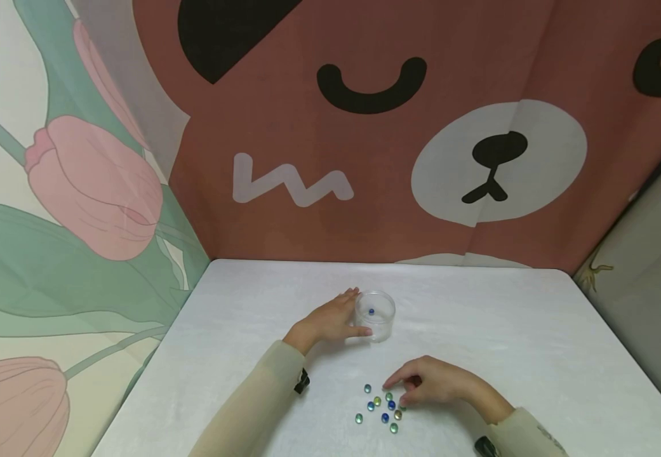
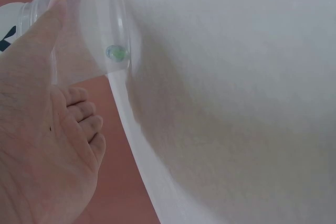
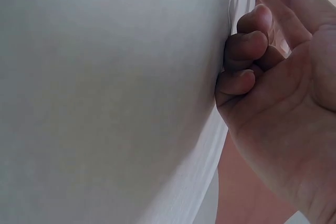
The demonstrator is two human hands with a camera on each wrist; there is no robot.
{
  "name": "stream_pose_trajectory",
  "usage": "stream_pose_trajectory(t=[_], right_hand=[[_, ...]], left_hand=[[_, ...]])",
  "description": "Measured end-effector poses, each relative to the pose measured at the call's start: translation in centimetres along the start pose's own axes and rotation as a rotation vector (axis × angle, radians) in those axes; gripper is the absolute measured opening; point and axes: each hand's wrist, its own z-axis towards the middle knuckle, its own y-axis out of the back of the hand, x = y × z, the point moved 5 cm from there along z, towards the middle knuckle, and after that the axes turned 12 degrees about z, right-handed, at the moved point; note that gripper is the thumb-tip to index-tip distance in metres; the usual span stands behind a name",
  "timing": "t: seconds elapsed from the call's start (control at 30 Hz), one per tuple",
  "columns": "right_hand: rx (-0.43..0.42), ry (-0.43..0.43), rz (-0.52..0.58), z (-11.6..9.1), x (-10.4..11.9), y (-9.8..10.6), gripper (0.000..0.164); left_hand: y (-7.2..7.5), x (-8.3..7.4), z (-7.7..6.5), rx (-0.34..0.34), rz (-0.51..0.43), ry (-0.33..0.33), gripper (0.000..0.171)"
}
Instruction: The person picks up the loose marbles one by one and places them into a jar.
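Upright on the white table stands a clear plastic jar, and my left hand holds its left side with the thumb across the front. A marble looks blue inside the jar from above; the left wrist view shows a green marble at its base. My right hand hovers low at the right edge of a loose group of glass marbles, index finger and thumb apart. A green marble and a blue marble lie between those fingertips. In the right wrist view the other fingers are curled in.
Several more marbles are scattered nearby, including a yellow marble, a dark blue marble and a green marble. The white tabletop meets a brown printed curtain at the back and a floral curtain at left.
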Motion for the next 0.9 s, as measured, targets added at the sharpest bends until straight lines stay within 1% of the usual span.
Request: stream_pose_trajectory(t=[0.43,0.6,0.9], right_hand=[[0.005,-0.001,0.0,-0.2,0.0,0.1,0.029],[-0.002,-0.001,-0.01,-0.5,-0.1,0.2,0.03],[0.002,0.011,-0.009,-0.9,-0.3,0.1,0.018]], left_hand=[[0.0,0.1,0.0,-0.003,-0.007,0.001,0.106],[0.0,0.1,-0.1,0.007,-0.013,0.008,0.106],[0.2,-0.1,-0.2,0.008,-0.014,0.005,0.106]])
